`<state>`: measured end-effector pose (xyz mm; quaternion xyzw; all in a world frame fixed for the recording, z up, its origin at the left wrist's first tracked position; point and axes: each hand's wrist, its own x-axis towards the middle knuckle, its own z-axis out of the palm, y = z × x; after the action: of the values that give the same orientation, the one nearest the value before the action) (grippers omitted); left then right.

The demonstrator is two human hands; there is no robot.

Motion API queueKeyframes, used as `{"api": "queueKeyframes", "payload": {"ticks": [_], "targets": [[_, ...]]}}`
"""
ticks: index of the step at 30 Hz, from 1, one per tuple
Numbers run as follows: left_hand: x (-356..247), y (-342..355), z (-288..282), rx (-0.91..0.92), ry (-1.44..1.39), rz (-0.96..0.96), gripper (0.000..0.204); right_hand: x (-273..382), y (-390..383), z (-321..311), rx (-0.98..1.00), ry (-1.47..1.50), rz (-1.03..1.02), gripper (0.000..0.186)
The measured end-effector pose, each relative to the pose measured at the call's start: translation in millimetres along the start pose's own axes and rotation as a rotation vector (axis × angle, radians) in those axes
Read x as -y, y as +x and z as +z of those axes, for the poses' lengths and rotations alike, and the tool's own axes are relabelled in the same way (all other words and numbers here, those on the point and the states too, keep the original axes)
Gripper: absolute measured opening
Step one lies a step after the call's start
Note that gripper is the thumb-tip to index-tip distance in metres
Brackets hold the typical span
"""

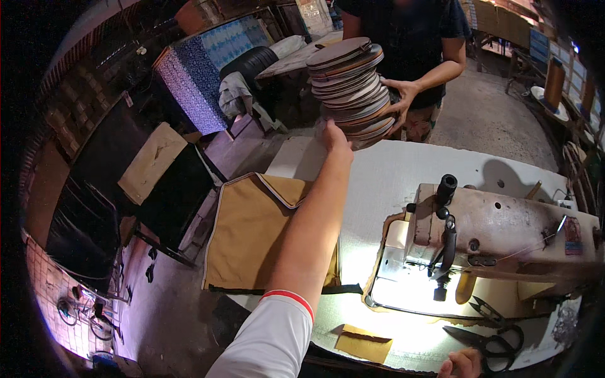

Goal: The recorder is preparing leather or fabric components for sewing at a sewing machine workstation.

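Note:
My left arm reaches forward over the white table, and my left hand grips the lower left side of a tall stack of round flat discs. Another person, in a dark shirt, supports the same stack from its right with a hand. The discs are grey, tan and brown, piled slightly unevenly. At the lower edge, my right hand shows only loosely bent fingers, slightly apart, with nothing seen in them. Black scissors lie just beside it. Beneath my left forearm spreads a tan fabric piece with pale edging.
A worn sewing machine stands on the table at the right, its lamp lit. Small thread snips and a yellowish scrap lie near it. Left of the table are a black chair with cardboard and patterned fabric.

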<state>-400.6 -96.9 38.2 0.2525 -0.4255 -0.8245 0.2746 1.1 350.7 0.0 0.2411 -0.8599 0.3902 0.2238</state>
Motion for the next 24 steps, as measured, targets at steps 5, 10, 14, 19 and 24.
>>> {"api": "queueKeyframes", "payload": {"ticks": [5, 10, 14, 19, 24], "targets": [[-1, -35, 17, 0.012, 0.098, 0.033, 0.054, -3, -2, -6, 0.053, -0.027, 0.014, 0.011], [-23, -36, -9, 0.06, 0.436, 0.167, 0.029, -3, -6, -3, 0.008, -0.015, 0.019, 0.014], [-36, -33, -43, 0.212, 0.489, 0.165, 0.019, -3, -5, -4, 0.032, -0.015, 0.02, 0.011], [-53, -35, -51, 0.248, 0.644, 0.288, 0.019, -1, -1, -1, 0.006, -0.027, 0.001, 0.009], [-75, -43, -7, 0.029, 1.016, 1.31, 0.036, 2, 4, -2, 0.01, -0.05, -0.001, 0.01]]}}
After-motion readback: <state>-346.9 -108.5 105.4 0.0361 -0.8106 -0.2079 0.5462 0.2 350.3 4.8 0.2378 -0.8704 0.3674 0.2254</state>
